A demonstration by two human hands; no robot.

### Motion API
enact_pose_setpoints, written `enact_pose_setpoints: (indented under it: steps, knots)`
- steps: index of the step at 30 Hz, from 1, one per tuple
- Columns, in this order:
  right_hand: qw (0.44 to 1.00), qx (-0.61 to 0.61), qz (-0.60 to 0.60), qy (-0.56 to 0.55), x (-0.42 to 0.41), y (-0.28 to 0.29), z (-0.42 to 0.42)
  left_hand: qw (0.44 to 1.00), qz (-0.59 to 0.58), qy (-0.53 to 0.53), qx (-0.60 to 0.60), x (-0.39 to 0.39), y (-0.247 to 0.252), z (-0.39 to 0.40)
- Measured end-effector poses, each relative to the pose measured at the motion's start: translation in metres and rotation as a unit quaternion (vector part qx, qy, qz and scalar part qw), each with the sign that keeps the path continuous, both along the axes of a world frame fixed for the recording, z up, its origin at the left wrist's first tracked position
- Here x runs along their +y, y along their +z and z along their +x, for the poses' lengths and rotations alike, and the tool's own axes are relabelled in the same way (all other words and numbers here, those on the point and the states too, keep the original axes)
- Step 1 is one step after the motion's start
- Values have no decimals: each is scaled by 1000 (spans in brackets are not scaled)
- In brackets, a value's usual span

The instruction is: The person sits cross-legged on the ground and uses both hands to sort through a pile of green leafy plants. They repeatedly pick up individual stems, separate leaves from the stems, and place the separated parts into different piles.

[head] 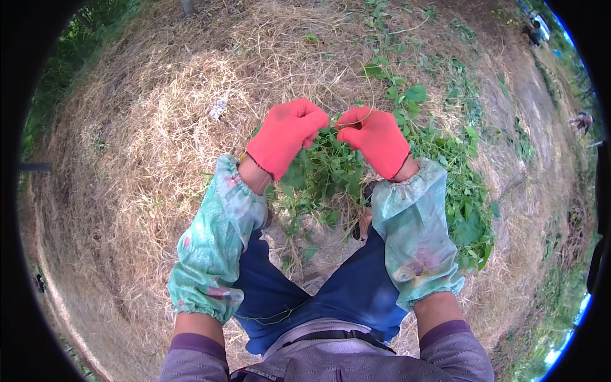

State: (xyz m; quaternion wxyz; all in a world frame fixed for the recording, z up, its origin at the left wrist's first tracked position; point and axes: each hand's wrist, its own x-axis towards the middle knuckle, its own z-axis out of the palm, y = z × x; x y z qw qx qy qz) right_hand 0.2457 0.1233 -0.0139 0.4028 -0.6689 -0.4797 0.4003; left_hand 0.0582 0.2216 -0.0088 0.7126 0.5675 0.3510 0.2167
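Both hands wear red gloves, with green patterned sleeve covers on the forearms. My left hand (pixel 289 136) has its fingers curled and pinched at the upper end of a bunch of green leafy vines (pixel 329 172). My right hand (pixel 374 138) faces it, thumb and forefinger closed on a thin vine stem (pixel 371 90) that curves up past the knuckles. A small gap parts the two sets of fingertips. The bunch hangs or lies just below the hands, between the legs; its exact support is hidden.
More cut vines (pixel 465 210) lie heaped at the right beside my right forearm. Dry straw (pixel 191 95) covers the ground. A pale scrap (pixel 217 109) lies at the upper left. Two people (pixel 537 31) are far off at the right edge. A tree trunk (pixel 187 6) stands at the top.
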Motion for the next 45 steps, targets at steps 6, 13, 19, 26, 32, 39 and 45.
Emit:
enact_pose_setpoints:
  steps: [6,13,19,26,32,39,45]
  knots:
    - [995,98,-18,3,-1,15,9,1000,12,5,12,6,3,-11]
    - [997,63,-38,-25,1,19,2,993,28,-87,78,4,5,-7]
    - [991,126,14,-42,1,19,-1,986,29,-162,25,3,0,-8]
    - [985,166,29,-27,2,13,-8,990,35,-135,8,-4,-4,-2]
    - [985,121,55,-112,2,16,-10,992,50,-105,50,-8,-1,0]
    - [937,153,118,-290,8,-5,45,996,27,-70,48,-14,5,-11]
    - [919,107,151,-349,9,-3,68,998,12,-52,16,-8,-4,-9]
